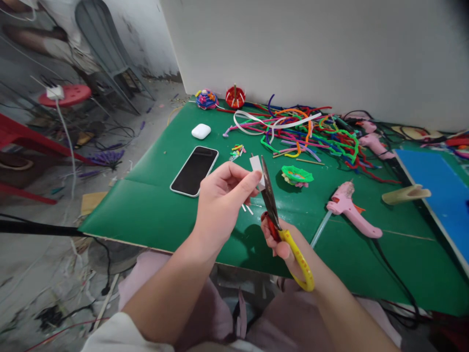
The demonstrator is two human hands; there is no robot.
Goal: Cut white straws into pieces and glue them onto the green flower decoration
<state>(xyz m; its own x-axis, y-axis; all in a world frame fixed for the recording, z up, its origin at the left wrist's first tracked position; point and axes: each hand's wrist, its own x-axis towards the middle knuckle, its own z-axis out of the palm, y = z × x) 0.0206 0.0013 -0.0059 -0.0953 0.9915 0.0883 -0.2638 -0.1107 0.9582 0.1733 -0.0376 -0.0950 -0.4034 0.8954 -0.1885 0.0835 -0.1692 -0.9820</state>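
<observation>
Pinching small white rectangular paper-like piece (256,167) in left hand (222,200) | gripping yellow-and-red-handled metal scissors (275,217) in right hand (284,249) | keep fingertips (257,177) clear of blades (269,193), snip slowly

Left hand (227,193) conceals the lower end of the card (257,168). Right hand (283,250) covers part of the scissors (271,198) at the handle; whether the blades touch the card cannot be determined. Coloured bits (238,149) beyond the left hand: too small to identify. Blue board (434,171): cut off by right edge. Red chair (22,138): cut off by left edge. Second person (69,53): blurred, cut off at top edge. Dark clump (49,318) on floor: blurred, nature undetermined.
</observation>
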